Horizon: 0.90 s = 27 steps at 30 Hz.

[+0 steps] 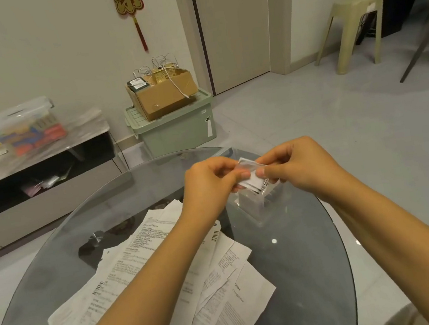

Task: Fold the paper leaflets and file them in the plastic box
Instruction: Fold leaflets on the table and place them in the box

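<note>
I see my left hand (208,184) and right hand (295,168) together, both pinching a small folded white paper leaflet (251,175) above the clear plastic box (255,206).

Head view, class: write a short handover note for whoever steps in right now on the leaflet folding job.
Left hand and right hand both pinch one small folded leaflet, held just above the clear plastic box on the glass table.
Done: this leaflet is folded; the box seems to hold some already.
Left: drop this one in, then fold and file the pile of unfolded leaflets lying under the left forearm.
</note>
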Tool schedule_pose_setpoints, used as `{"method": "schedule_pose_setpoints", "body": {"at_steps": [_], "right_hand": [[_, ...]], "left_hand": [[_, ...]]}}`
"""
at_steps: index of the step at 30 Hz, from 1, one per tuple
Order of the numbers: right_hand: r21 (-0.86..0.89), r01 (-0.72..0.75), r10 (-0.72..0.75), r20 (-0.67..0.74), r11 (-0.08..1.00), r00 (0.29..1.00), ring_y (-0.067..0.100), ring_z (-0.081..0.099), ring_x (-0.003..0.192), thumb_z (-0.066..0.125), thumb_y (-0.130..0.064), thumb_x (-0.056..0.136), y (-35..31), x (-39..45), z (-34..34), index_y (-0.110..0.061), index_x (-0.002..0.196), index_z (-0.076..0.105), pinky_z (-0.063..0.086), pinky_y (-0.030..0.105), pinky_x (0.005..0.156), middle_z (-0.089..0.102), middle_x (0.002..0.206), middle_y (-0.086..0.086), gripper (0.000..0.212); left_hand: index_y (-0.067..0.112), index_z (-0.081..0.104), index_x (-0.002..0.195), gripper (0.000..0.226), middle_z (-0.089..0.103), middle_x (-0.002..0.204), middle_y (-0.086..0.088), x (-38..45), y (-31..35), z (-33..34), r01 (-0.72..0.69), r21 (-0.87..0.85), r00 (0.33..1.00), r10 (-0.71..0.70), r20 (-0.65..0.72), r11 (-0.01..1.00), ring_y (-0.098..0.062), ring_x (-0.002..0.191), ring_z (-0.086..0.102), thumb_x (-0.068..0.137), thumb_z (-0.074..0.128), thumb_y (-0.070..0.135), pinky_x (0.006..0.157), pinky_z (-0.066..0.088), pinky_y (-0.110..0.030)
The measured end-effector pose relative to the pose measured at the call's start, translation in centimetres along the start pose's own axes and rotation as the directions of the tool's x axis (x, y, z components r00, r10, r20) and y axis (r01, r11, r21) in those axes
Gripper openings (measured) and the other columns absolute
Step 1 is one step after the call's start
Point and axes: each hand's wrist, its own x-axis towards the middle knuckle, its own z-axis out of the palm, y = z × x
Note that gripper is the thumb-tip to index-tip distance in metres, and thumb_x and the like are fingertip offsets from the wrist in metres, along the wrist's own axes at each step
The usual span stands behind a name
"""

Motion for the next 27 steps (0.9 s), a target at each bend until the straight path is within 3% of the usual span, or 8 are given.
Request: {"method": "schedule_pose_setpoints", "body": {"at_steps": [4,6,8,11,14,19,23,27], "right_hand": [[-0.114,0.004,-0.036,-0.282,0.993,0.959,0.0,0.058,0.056,0.071,-0.012,0.079,1.4,1.4,-0.7,-0.02,0.088,0.074,0.043,0.013,0.056,0.067,0.068,-0.004,0.013],[-0.216,-0.009,-0.077,-0.386,0.976,0.919,0.005,0.06,0.065,0.065,-0.011,0.08,2.0,1.7,-0.7,-0.017,0.089,0.073,0.044,0.014,0.059,0.066,0.071,-0.005,0.014],[-0.284,-0.019,-0.104,-0.411,0.959,0.906,0.013,0.061,0.07,0.06,-0.01,0.08,2.4,1.8,-0.3,-0.014,0.092,0.071,0.048,0.021,0.062,0.065,0.074,-0.002,0.017],[-0.382,-0.017,-0.147,-0.396,0.924,0.907,0.02,0.058,0.071,0.056,-0.009,0.082,2.8,2.1,0.4,-0.014,0.096,0.066,0.048,0.029,0.063,0.061,0.074,-0.001,0.017],[-0.462,-0.01,-0.177,-0.36,0.887,0.916,0.025,0.059,0.075,0.055,-0.007,0.083,3.2,2.5,1.0,-0.013,0.099,0.062,0.047,0.033,0.064,0.061,0.079,0.003,0.018],[-0.584,-0.025,-0.217,-0.342,0.812,0.914,0.026,0.056,0.083,0.056,-0.007,0.083,3.2,2.8,1.5,-0.009,0.095,0.066,0.043,0.031,0.066,0.062,0.092,0.008,0.016],[-0.676,-0.084,-0.159,-0.289,0.732,0.944,0.027,0.054,0.092,0.057,-0.009,0.085,3.2,3.1,1.9,-0.007,0.091,0.069,0.039,0.03,0.067,0.055,0.098,0.01,0.014],[-0.862,-0.107,-0.12,-0.189,0.495,0.975,0.026,0.05,0.103,0.054,-0.019,0.089,2.4,3.7,1.5,-0.016,0.104,0.068,0.033,0.028,0.07,0.053,0.11,0.005,0.021]], "left_hand": [[0.021,0.059,0.115,0.029,0.066,0.101,0.006,2.3,-0.6,0.7,-0.133,0.247,0.988,0.109,0.109,0.96,-0.005,0.091,0.061,0.088,0.063,0.03,0.084,0.047,-0.015],[0.024,0.058,0.118,0.025,0.062,0.114,0.008,3.5,-0.9,1.3,-0.282,0.471,0.948,0.169,0.268,0.836,-0.008,0.109,0.053,0.094,0.053,0.03,0.101,0.036,-0.028],[0.026,0.059,0.12,0.03,0.056,0.125,0.009,4.0,-1.0,1.9,-0.429,0.598,0.878,0.156,0.453,0.677,-0.011,0.121,0.042,0.095,0.042,0.027,0.105,0.02,-0.034],[0.024,0.059,0.118,0.049,0.057,0.121,0.005,4.5,-1.4,2.9,-0.531,0.625,0.795,0.08,0.601,0.572,-0.015,0.115,0.042,0.084,0.024,0.032,0.101,0.022,-0.037],[0.023,0.058,0.12,0.06,0.056,0.118,0.004,4.9,-2.1,3.4,-0.56,0.646,0.786,0.084,0.613,0.519,-0.014,0.109,0.042,0.079,0.017,0.035,0.098,0.022,-0.035],[0.021,0.061,0.119,0.061,0.054,0.119,0.003,4.5,-2.7,3.2,-0.557,0.637,0.799,0.135,0.586,0.532,-0.013,0.111,0.04,0.08,0.016,0.036,0.098,0.02,-0.032],[0.022,0.061,0.12,0.061,0.054,0.121,0.002,4.2,-3.0,2.8,-0.53,0.626,0.815,0.14,0.562,0.572,-0.012,0.113,0.04,0.081,0.016,0.034,0.099,0.019,-0.031],[0.022,0.057,0.126,0.06,0.055,0.122,0.001,4.2,-3.1,2.8,-0.491,0.595,0.837,0.154,0.526,0.636,-0.013,0.114,0.042,0.081,0.018,0.032,0.102,0.021,-0.032]]}}
